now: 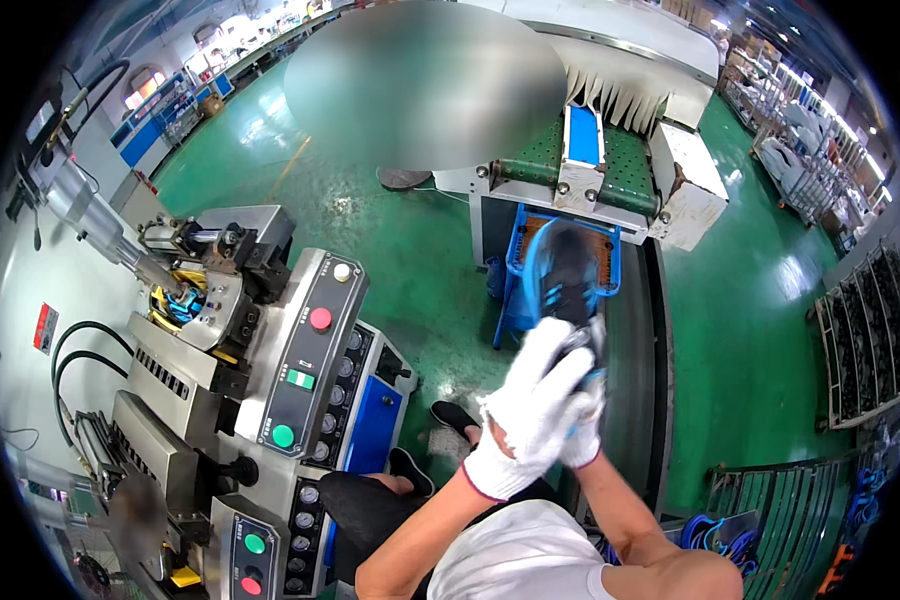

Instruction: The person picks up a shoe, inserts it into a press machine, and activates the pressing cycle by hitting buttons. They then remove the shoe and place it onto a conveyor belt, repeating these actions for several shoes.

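Both my hands wear white knitted gloves and are close together in front of me. They grip the near end of a black shoe [567, 262] with blue edging, its far end pointing away from me and smeared by motion. My left hand [532, 405] wraps over the near end from the left, fingers pressed together. Partly hidden behind it, my right hand [584, 432] closes on the same end from the right. Beyond the shoe, and partly covered by it, is a blue tray [614, 262] with a brown bottom.
On the left stands a machine with a control panel [310, 345], gauges and a clamping head [195, 300] holding something black, blue and yellow. A green conveyor [630, 165] passes under a fringed hood ahead. Racks [865, 340] line the right. A blurred patch hides the top centre.
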Demonstrator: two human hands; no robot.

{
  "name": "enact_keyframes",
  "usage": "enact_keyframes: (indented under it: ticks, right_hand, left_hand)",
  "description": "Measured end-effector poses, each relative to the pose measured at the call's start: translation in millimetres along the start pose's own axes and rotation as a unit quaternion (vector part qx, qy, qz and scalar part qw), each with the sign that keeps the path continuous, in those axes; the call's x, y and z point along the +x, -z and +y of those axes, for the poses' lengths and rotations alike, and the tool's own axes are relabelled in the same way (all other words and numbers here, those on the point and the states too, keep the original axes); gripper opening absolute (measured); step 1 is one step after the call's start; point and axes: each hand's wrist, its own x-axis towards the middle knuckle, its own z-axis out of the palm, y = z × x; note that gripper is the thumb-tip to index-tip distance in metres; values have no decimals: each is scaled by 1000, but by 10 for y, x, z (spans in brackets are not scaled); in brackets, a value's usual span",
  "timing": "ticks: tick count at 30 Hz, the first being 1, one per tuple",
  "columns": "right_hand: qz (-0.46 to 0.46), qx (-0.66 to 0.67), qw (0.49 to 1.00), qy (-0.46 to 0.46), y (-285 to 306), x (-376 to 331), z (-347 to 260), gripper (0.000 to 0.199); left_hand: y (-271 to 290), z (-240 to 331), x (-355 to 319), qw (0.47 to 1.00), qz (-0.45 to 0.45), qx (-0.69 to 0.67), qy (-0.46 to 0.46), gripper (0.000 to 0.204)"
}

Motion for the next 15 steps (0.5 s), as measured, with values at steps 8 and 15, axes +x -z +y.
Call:
enact_keyframes:
  ticks: [8, 15]
  right_hand:
    - [208, -320, 923, 49, 931, 3159, 588, 80]
    - [-5, -634, 773, 21, 2173, 5371, 1967, 70]
  left_hand:
    - [146, -408, -975, 977, -109, 93, 158, 48]
    - [672, -228, -2674, 843, 21, 280, 459, 35]
